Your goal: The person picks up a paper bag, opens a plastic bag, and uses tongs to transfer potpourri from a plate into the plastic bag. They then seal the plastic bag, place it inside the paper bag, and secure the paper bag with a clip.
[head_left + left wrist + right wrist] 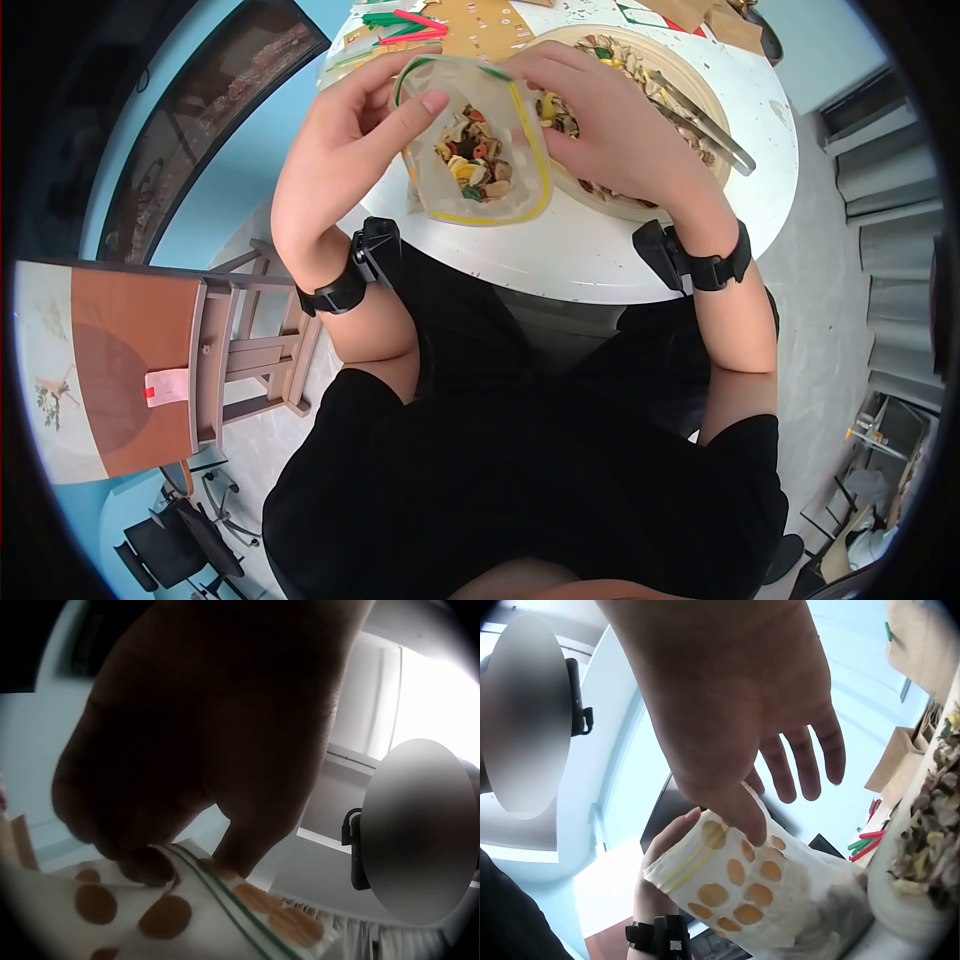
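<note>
A white zip bag (518, 198) with orange dots outside is held with its mouth spread, the strips yellow on one edge and green on the other. Dried mixed pieces (474, 160), brown, yellow and red, lie inside it. My left hand (335, 150) pinches the left rim, thumb over the edge. On the opposite side, my right hand (635, 130) pinches the rim between thumb and index finger; its other fingers extend free in the right wrist view. Close to the right hand is a round tray (697, 72) of similar dried pieces, with metal tongs (712, 132) lying across it.
The white round table (525, 265) curves in front of my lap. Red and green strips (410, 28) lie at the back left by a tan sheet (482, 30). Brown paper bags (735, 28) stand at the back right. A wooden frame (255, 350) is on the left.
</note>
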Demonstrator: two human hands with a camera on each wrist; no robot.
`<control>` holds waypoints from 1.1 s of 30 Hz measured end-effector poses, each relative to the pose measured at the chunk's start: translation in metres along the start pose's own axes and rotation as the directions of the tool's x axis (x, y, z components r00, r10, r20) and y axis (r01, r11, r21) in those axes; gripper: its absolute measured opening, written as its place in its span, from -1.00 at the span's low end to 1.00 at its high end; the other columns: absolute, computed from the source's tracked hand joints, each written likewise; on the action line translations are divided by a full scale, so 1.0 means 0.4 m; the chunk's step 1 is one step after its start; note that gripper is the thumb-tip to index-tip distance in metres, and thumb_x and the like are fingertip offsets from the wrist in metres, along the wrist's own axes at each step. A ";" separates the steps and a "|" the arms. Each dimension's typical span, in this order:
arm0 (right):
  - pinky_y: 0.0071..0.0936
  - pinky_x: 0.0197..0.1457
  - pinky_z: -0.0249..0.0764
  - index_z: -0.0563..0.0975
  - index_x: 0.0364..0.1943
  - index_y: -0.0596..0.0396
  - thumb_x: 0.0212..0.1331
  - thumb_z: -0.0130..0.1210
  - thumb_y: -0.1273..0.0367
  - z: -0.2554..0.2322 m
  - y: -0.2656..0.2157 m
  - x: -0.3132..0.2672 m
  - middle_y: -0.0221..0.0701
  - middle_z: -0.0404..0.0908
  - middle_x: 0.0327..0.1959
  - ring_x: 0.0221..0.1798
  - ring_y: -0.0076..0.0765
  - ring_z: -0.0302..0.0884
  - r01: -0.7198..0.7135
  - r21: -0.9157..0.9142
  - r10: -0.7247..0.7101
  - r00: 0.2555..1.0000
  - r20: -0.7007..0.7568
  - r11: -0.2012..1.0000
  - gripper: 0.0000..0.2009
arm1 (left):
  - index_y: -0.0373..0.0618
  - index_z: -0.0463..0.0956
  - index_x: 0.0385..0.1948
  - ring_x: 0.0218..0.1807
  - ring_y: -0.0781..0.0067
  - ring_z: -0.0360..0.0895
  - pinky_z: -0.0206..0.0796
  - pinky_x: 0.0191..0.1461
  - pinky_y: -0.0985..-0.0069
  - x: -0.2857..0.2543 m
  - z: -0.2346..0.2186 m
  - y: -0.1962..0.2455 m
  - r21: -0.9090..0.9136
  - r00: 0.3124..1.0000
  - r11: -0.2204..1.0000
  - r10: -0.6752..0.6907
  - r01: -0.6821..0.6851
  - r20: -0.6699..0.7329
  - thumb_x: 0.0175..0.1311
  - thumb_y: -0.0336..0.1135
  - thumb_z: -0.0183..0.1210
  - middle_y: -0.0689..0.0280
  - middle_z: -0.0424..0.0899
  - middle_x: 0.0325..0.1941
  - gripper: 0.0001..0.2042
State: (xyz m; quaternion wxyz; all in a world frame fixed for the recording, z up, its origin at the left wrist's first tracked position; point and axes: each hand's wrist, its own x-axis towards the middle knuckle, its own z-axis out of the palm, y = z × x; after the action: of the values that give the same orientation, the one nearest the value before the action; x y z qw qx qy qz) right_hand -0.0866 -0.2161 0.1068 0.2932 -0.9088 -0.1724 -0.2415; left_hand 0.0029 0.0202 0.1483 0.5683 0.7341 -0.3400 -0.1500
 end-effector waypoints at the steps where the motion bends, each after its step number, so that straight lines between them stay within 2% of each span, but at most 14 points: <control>1: -0.28 0.08 0.56 0.67 0.05 0.05 0.21 0.21 0.44 0.007 0.001 0.015 -0.32 0.65 -0.01 0.02 -0.19 0.61 0.026 -0.039 -0.026 1.000 0.015 0.999 -0.70 | -0.30 0.52 0.24 -0.33 0.78 0.40 0.29 -0.24 0.69 -0.006 -0.002 0.002 -0.020 1.000 1.000 0.012 -0.012 0.000 0.40 -0.31 0.30 0.48 0.65 -0.32 -0.56; 5: -0.38 -0.01 0.54 0.66 -0.04 0.10 0.24 0.20 0.45 0.018 -0.011 0.064 -0.34 0.68 -0.13 -0.09 -0.29 0.63 0.060 -0.027 -0.058 0.996 0.065 0.998 -0.78 | -0.21 0.45 0.34 -0.32 0.71 0.39 0.31 -0.25 0.64 -0.020 -0.048 -0.033 0.118 0.995 0.988 0.102 -0.100 -0.009 0.35 -0.27 0.35 0.42 0.65 -0.22 -0.46; 8: -0.51 -0.10 0.48 0.67 -0.07 0.09 0.28 0.23 0.38 -0.003 -0.054 0.075 -0.37 0.65 -0.26 -0.18 -0.45 0.60 -0.192 0.167 0.181 0.980 0.081 0.967 -0.81 | -0.16 0.43 0.37 -0.33 0.68 0.39 0.32 -0.22 0.60 -0.029 -0.066 -0.045 0.214 0.993 0.970 0.118 -0.114 -0.005 0.32 -0.32 0.34 0.47 0.54 -0.30 -0.43; 11: -0.34 -0.25 0.54 0.69 -0.10 0.09 0.18 0.29 0.26 0.003 -0.092 0.081 -0.28 0.67 -0.40 -0.35 -0.30 0.65 -0.250 0.190 0.253 0.968 0.010 0.949 -0.73 | -0.12 0.42 0.40 -0.30 0.68 0.40 0.35 -0.13 0.61 -0.040 -0.096 -0.052 0.301 0.994 0.947 0.103 -0.112 0.047 0.30 -0.47 0.26 0.51 0.38 -0.34 -0.42; 14: -0.38 -0.32 0.53 0.68 -0.09 0.13 0.22 0.23 0.25 0.000 -0.130 0.098 -0.34 0.64 -0.49 -0.44 -0.35 0.64 -0.276 -0.083 0.286 0.944 0.163 0.958 -0.72 | -0.10 0.46 0.37 -0.33 0.67 0.36 0.33 -0.13 0.64 -0.046 -0.101 -0.052 0.334 0.988 0.930 0.136 -0.152 0.071 0.27 -0.55 0.19 0.50 0.33 -0.35 -0.45; 16: -0.46 -0.34 0.52 0.68 -0.07 0.14 0.25 0.19 0.25 -0.015 -0.122 0.113 -0.40 0.64 -0.49 -0.50 -0.44 0.61 -0.258 -0.141 0.279 0.947 0.156 0.956 -0.71 | -0.10 0.51 0.32 -0.33 0.67 0.34 0.31 -0.13 0.66 -0.053 -0.102 -0.053 0.317 0.984 0.932 0.163 -0.176 0.066 0.26 -0.59 0.13 0.51 0.32 -0.35 -0.48; 17: -0.50 -0.36 0.51 0.67 -0.07 0.15 0.27 0.16 0.25 -0.027 -0.112 0.121 -0.43 0.64 -0.50 -0.53 -0.48 0.60 -0.246 -0.173 0.274 0.949 0.157 0.954 -0.71 | -0.11 0.53 0.29 -0.31 0.68 0.34 0.31 -0.13 0.66 -0.056 -0.108 -0.052 0.331 0.979 0.922 0.202 -0.201 0.033 0.26 -0.60 0.11 0.51 0.32 -0.35 -0.50; 20: -0.62 -0.45 0.32 0.64 0.01 0.14 0.26 0.04 0.41 -0.062 -0.086 0.149 -0.56 0.52 -0.54 -0.55 -0.67 0.40 -0.416 0.111 0.402 0.907 0.127 0.903 -0.71 | -0.12 0.61 0.17 -0.20 0.71 0.38 0.30 -0.07 0.67 -0.073 -0.149 -0.045 0.283 0.949 0.926 0.293 -0.251 -0.118 0.26 -0.60 0.09 0.54 0.38 -0.31 -0.58; 22: -0.48 -0.35 0.47 0.65 -0.04 0.20 0.27 0.08 0.38 -0.093 -0.157 0.192 -0.27 0.66 -0.35 -0.42 -0.46 0.58 -0.594 0.118 0.570 0.800 0.186 0.796 -0.73 | -0.11 0.62 0.16 -0.15 0.72 0.40 0.29 -0.02 0.67 -0.072 -0.152 -0.034 0.151 0.920 0.952 0.298 -0.266 -0.255 0.25 -0.57 0.14 0.55 0.42 -0.28 -0.59; 23: -0.52 -0.38 0.44 0.65 -0.06 0.19 0.27 0.07 0.39 -0.098 -0.170 0.202 -0.31 0.65 -0.37 -0.46 -0.52 0.55 -0.613 0.104 0.588 0.785 0.194 0.783 -0.74 | -0.10 0.63 0.15 -0.13 0.72 0.41 0.29 0.01 0.68 -0.070 -0.155 -0.030 0.088 0.900 0.955 0.295 -0.282 -0.319 0.25 -0.55 0.16 0.55 0.43 -0.27 -0.60; 25: -0.60 -0.45 0.37 0.65 -0.09 0.19 0.26 0.05 0.40 -0.108 -0.194 0.221 -0.38 0.65 -0.41 -0.52 -0.64 0.49 -0.649 0.076 0.624 0.753 0.209 0.757 -0.75 | -0.11 0.64 0.14 -0.01 0.64 0.52 0.32 0.16 0.60 -0.063 -0.167 -0.055 0.110 0.942 0.949 0.308 -0.294 -0.133 0.21 -0.46 0.31 0.45 0.61 -0.12 -0.59; 28: -0.64 -0.52 0.33 0.64 0.01 0.15 0.27 -0.01 0.32 -0.051 -0.067 0.196 -0.52 0.57 -0.52 -0.64 -0.67 0.38 -0.632 0.089 0.605 0.766 0.217 0.770 -0.67 | -0.13 0.66 0.11 0.07 0.50 0.60 0.38 0.26 0.48 -0.054 -0.162 -0.072 0.275 0.971 0.933 0.207 -0.232 0.115 0.11 -0.38 0.47 0.31 0.73 -0.01 -0.54; 31: -0.63 -0.52 0.35 0.63 0.02 0.15 0.29 -0.03 0.28 -0.048 -0.068 0.193 -0.51 0.60 -0.50 -0.66 -0.67 0.39 -0.678 0.113 0.643 0.728 0.237 0.727 -0.65 | -0.16 0.71 0.03 0.00 0.50 0.61 0.39 0.24 0.48 -0.046 -0.144 -0.078 0.238 0.993 0.965 0.107 -0.114 0.041 0.11 -0.36 0.49 0.35 0.76 -0.12 -0.60; 33: -0.65 -0.50 0.38 0.63 0.05 0.13 0.30 -0.03 0.27 -0.060 -0.066 0.190 -0.51 0.61 -0.47 -0.64 -0.67 0.41 -0.683 0.148 0.634 0.723 0.274 0.715 -0.64 | -0.17 0.73 -0.06 -0.06 0.51 0.61 0.41 0.17 0.49 -0.043 -0.145 -0.098 0.239 0.981 0.952 0.182 -0.191 0.059 0.14 -0.35 0.49 0.36 0.75 -0.20 -0.68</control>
State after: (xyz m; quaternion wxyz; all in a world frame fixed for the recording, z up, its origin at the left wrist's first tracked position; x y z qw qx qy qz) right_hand -0.0442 -0.1976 0.1770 0.4477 -0.8877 0.1077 -0.0040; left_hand 0.0388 0.0791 0.1266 0.4794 0.7599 -0.4341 -0.0662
